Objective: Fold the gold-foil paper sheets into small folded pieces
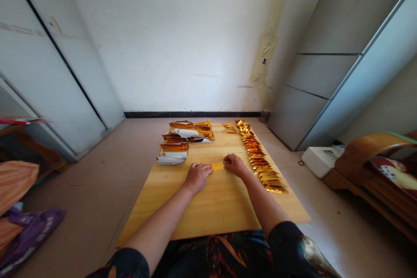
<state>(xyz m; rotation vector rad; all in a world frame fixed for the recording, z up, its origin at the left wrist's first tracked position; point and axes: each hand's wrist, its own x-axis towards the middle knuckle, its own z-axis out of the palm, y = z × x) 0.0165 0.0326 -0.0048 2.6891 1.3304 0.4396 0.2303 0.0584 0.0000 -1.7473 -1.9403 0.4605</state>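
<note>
A small strip of gold paper (218, 166) lies low over the middle of the wooden table (215, 208). My left hand (198, 176) has its fingers closed on the strip's left end. At the opposite end, my right hand (235, 165) pinches the paper with curled fingers. To the right runs a long row of folded gold foil pieces (260, 160), overlapping one another. Stacks of gold and white paper (174, 150) are at the table's far left. A few small gold pieces (230, 128) sit near the far edge.
A white wall (182, 43) rises beyond the table. Grey cabinet doors (312, 69) stand at right, with a white box (321, 160) and wooden seat (365, 186) nearby. A purple bag (35, 230) lies on the left floor.
</note>
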